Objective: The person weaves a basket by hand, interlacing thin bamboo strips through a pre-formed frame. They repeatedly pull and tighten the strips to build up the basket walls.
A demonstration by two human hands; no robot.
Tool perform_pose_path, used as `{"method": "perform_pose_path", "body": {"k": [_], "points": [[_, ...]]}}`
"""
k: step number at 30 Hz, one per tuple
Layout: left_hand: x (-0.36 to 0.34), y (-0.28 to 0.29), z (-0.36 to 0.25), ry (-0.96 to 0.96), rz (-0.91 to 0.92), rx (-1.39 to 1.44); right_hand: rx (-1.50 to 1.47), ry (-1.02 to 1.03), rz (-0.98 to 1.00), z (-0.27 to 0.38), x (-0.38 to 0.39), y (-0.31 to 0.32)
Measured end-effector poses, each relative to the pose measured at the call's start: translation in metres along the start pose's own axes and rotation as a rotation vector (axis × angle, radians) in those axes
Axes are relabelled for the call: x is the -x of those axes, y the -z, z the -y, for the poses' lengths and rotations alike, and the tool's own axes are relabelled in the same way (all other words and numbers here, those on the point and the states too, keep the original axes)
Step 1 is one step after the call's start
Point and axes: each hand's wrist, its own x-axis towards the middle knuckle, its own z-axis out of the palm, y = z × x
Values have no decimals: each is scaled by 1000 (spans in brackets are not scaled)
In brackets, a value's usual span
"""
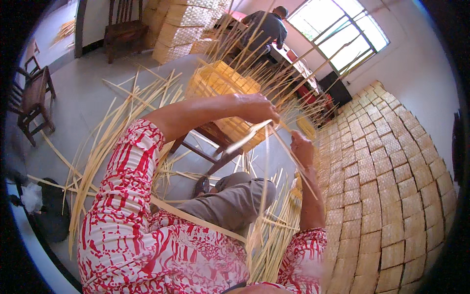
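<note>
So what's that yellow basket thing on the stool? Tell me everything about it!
The basket is half-woven from pale yellow strips, maybe bamboo. Its walls are tight weave, boxy in shape, and it lies tilted on a dark wooden stool. Long loose strips stick out from its rim like spikes, fanning up and right. The left hand rests against its near edge, pinching one strip; the right hand holds strips beside it.

Pale flat bamboo strips [247, 134], crossing slantwise above the half-woven yellow basket [220, 83].

I am sitting in a bamboo-weaving workshop: stacked woven mats [391, 161] are rising beside me, loose bamboo strips [103, 142] littering the floor [83, 93].
</note>
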Motion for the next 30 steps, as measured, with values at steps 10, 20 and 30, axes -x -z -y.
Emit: {"method": "perform_pose_path", "body": {"k": [10, 20, 30], "points": [[71, 117, 99, 271, -1032, 373, -245, -196, 178, -36, 8, -64], [151, -9, 131, 757, -833, 388, -565, -331, 298, -68, 18, -62], [175, 21, 153, 798, -653, 151, -542, -192, 205, -48, 8, -62]]}}
